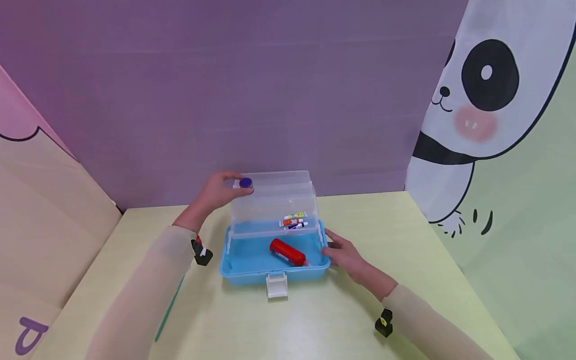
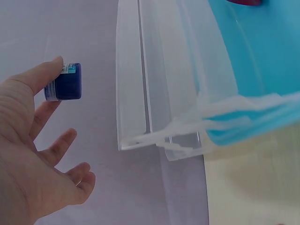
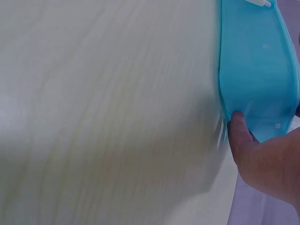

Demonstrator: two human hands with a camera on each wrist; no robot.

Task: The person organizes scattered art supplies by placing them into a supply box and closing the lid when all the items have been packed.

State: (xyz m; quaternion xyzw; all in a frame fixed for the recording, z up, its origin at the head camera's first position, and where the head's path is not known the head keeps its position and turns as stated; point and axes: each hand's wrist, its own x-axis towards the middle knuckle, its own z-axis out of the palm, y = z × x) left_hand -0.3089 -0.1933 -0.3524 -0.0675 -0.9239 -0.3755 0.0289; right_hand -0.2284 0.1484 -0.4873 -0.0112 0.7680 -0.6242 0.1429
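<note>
My left hand (image 1: 218,190) pinches a small round jar with a dark blue-purple lid (image 2: 69,81) between thumb and index finger; the other fingers are spread. It hovers beside the raised clear plastic lid (image 1: 276,192) of a light blue storage box (image 1: 252,257). At the box's right end, my right hand (image 1: 344,255) grips the wall, thumb on the near corner and fingers toward the back. Inside the blue base lies a red bottle (image 1: 288,251), tilted sideways. Several small paint tubes (image 1: 294,221) show in the clear part behind it.
A white latch (image 1: 276,286) hangs from the box's front. On the pale wooden table (image 1: 360,215), a thin green stick (image 1: 168,310) lies partly under the left forearm. A purple backdrop (image 1: 270,100) stands right behind the table, with printed panels on both sides.
</note>
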